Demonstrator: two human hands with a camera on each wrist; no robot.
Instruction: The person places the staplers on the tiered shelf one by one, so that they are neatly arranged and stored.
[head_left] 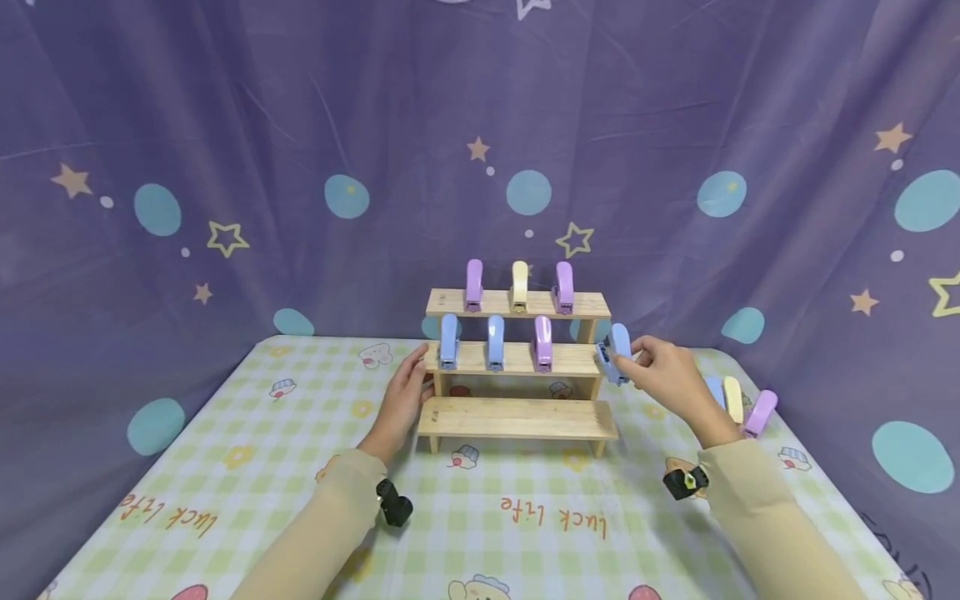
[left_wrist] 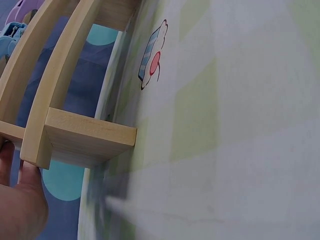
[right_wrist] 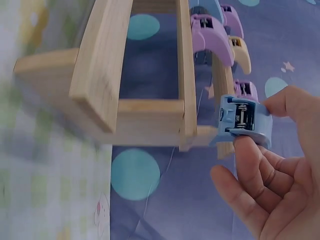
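My right hand (head_left: 663,375) pinches a light blue stapler (head_left: 619,354) between thumb and fingers, just off the right end of the stand's middle step. In the right wrist view this stapler (right_wrist: 245,121) shows its spring and underside, overlapping the end of the rack. On the opposite side, my left hand (head_left: 401,404) rests its fairly straight fingers against the left end of the wooden three-step stand (head_left: 517,418). The middle step holds two blue staplers, one (head_left: 448,342) at its left end, and a purple stapler (head_left: 543,343).
On the top step stand a yellow stapler (head_left: 519,286) and two purple ones, including the left one (head_left: 474,285). More staplers, blue, yellow (head_left: 732,400) and purple (head_left: 761,413), lie on the checked tablecloth (head_left: 300,467) behind my right forearm. A purple curtain (head_left: 420,125) hangs behind.
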